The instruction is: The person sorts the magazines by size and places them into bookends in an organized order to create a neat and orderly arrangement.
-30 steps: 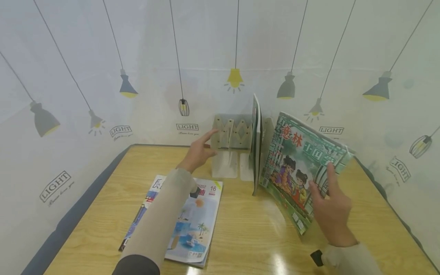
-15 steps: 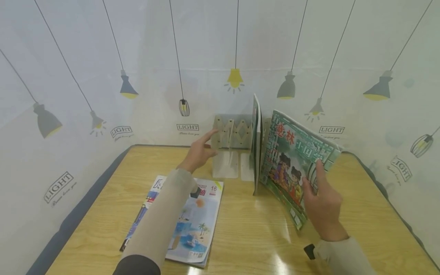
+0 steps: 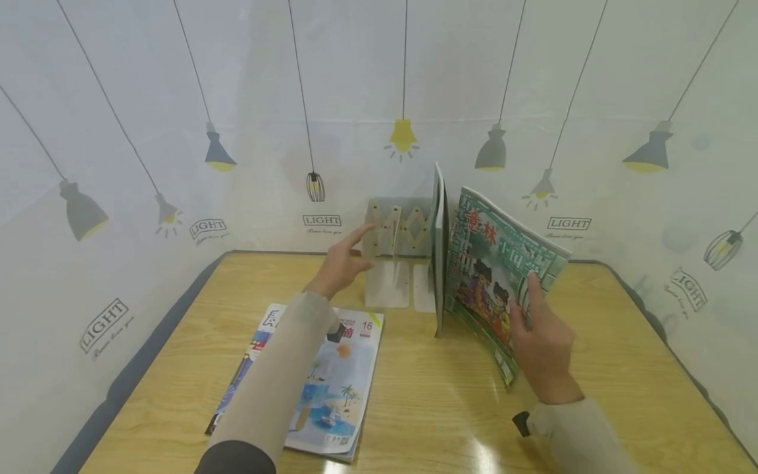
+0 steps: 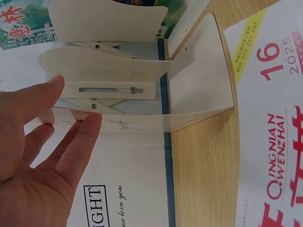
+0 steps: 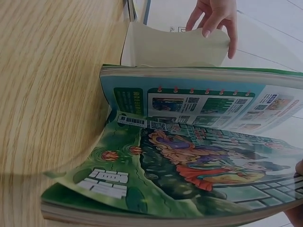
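Right hand [image 3: 545,349] grips the green magazine [image 3: 488,263] right of centre, thumb and forefinger on its cover, apparently to keep the floppy pages together; its other fingers are hard to make out. Left hand [image 3: 340,263] pinches the rack [image 3: 387,286] at its end panel, presumably steadying it. There's a standing magazine [image 3: 439,263] mid-frame, upright, hiding the rack's right part! Lower left, a sleeve [image 3: 272,382] covers part of two flat magazines [image 3: 349,362] on the surface [image 3: 426,408].
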